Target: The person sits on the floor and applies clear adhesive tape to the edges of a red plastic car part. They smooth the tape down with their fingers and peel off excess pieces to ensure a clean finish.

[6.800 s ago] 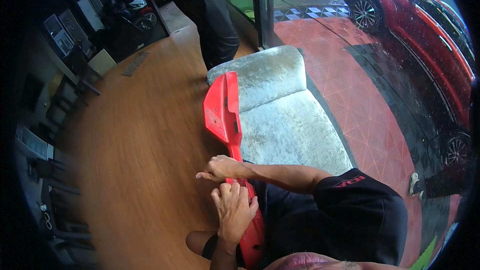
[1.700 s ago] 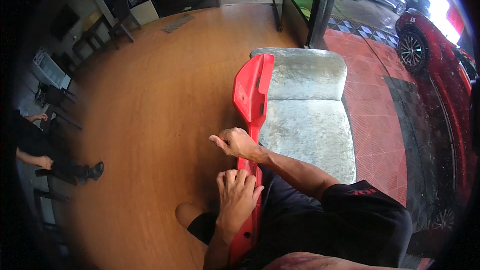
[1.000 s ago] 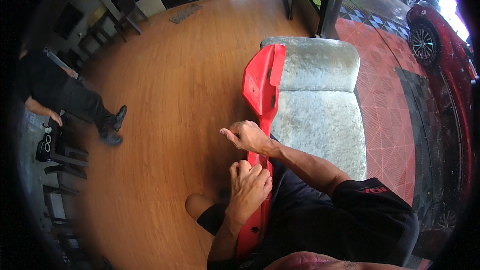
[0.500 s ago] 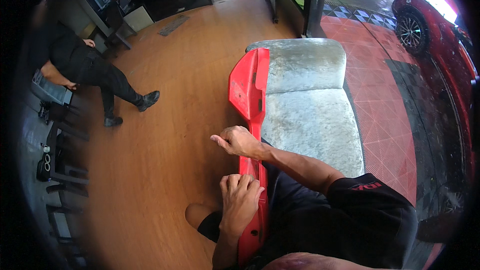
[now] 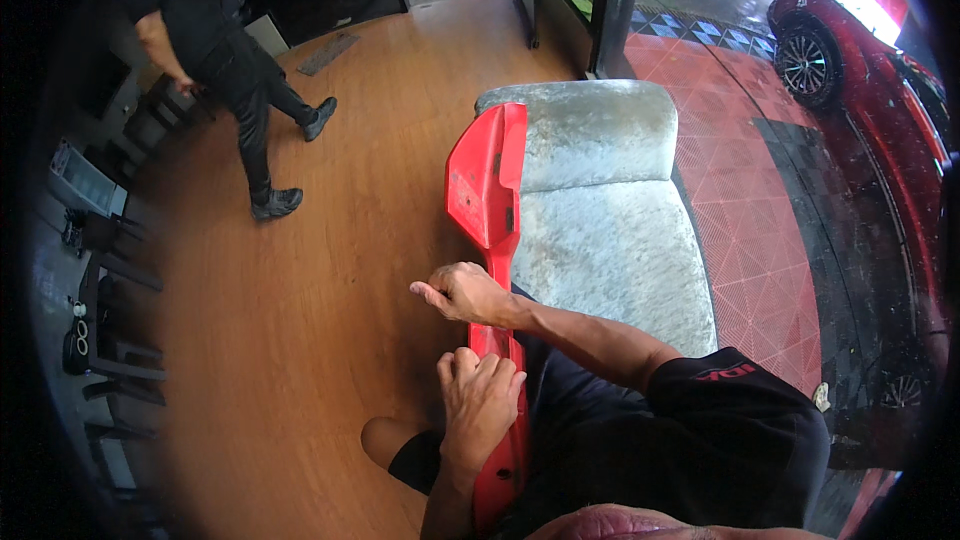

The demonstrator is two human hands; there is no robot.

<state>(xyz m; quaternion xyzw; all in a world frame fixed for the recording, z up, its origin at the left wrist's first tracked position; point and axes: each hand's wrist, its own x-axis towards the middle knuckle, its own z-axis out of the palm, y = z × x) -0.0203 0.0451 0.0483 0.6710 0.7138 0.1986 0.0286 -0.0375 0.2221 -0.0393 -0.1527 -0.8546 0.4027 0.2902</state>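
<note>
A long red plastic panel [image 5: 487, 180] stands on edge along the left side of a grey sofa [image 5: 600, 230], wide at the far end and narrow toward me. My right hand [image 5: 462, 292] is closed over the narrow middle of the panel, thumb pointing left. My left hand [image 5: 482, 402] grips the panel's near part from above, fingers wrapped over its edge. I sit on the sofa in a black shirt and dark shorts, one knee [image 5: 385, 440] over the wooden floor.
A person in black [image 5: 215, 50] walks on the wooden floor [image 5: 300, 270] at the far left. Chairs and equipment [image 5: 95, 270] line the left wall. Red tiled paving [image 5: 760, 200] and a red car [image 5: 860, 50] lie to the right, beyond a glass door post [image 5: 610, 0].
The person in black has walked from the left edge toward the far left corner. My hands stay on the red panel; the right hand has shifted only slightly.
</note>
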